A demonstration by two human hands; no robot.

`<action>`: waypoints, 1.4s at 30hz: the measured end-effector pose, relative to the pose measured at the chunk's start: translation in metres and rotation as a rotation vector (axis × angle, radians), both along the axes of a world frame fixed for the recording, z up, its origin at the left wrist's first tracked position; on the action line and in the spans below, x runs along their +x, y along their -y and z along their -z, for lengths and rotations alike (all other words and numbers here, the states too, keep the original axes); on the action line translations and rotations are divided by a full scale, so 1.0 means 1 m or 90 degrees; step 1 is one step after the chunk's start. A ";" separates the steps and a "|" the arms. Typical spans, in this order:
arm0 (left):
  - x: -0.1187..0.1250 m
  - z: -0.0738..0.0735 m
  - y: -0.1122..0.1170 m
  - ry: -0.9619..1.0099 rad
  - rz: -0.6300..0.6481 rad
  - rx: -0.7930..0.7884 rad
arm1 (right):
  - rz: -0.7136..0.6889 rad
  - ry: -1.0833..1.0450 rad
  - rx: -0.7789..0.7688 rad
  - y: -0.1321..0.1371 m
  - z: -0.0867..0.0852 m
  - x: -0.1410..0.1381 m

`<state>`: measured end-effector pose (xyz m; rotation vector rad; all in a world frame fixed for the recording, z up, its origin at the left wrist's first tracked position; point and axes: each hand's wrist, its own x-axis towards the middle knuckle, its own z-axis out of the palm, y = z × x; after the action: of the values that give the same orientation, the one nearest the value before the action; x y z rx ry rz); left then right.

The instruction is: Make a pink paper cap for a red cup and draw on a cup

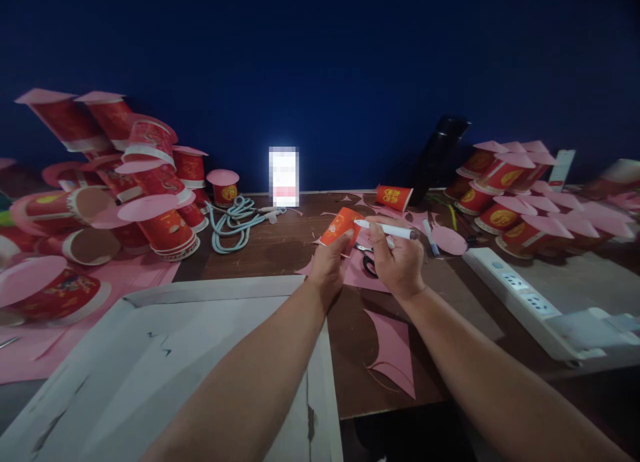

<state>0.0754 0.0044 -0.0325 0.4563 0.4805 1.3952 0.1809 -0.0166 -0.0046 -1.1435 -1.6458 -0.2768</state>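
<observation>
My left hand is wrapped round a red paper cup, which lies tilted on its side above the table. In my right hand is a white marker pen, its tip pointing left and close to the cup's side; whether it touches I cannot tell. Beneath the hands lie pink paper and scissors, the latter partly hidden by my right hand. Another red cup rests on its side behind them.
Red cups with pink paper tops are piled at the left and right. A white tray, a coiled cable, a lit phone, a black bottle and a power strip surround the work area. Pink scrap lies near the edge.
</observation>
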 end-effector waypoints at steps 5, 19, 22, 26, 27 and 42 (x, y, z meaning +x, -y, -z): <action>0.000 0.002 -0.001 0.029 0.019 -0.003 | 0.006 -0.005 -0.007 0.000 0.002 -0.001; 0.000 0.000 0.000 0.006 -0.003 0.006 | 0.006 0.011 -0.008 0.000 0.002 -0.001; -0.001 0.000 0.000 0.000 -0.005 0.002 | 0.002 0.000 -0.011 0.001 0.002 -0.001; -0.002 -0.001 0.002 -0.003 0.019 0.027 | -0.012 -0.046 -0.004 0.000 0.004 0.001; -0.002 -0.001 0.003 -0.004 0.020 0.035 | -0.017 -0.058 -0.002 0.000 0.004 0.002; -0.001 0.001 0.003 -0.021 0.033 0.041 | -0.014 -0.053 -0.004 0.000 0.001 0.003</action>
<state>0.0743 0.0014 -0.0338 0.5418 0.4489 1.3575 0.1841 -0.0165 -0.0061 -1.1262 -1.5863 -0.2078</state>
